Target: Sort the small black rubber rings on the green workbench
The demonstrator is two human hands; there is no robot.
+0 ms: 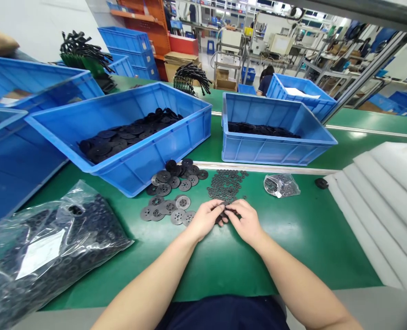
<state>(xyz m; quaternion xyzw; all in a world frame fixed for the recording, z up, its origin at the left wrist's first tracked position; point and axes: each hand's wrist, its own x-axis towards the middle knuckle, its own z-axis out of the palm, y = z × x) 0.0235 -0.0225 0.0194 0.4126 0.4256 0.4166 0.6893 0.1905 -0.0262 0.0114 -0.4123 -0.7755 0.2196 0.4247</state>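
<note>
Near the middle of the green bench, my left hand (pixel 206 220) and my right hand (pixel 245 221) meet around one small black plastic disc (pixel 225 207). The fingers of both hands are closed on it and cover most of it. Just beyond my fingertips spreads a patch of small dark rings (pixel 226 183). Left of my left hand lie several loose round black discs (pixel 169 207) with holes in their centres, some overlapping.
A blue bin (pixel 155 151) of black discs stands behind at left, another blue bin (pixel 275 149) at back right. A clear bag of dark rings (pixel 83 243) lies at front left, a small bag (pixel 282 185) at right. White foam sheets (pixel 382 206) are stacked far right.
</note>
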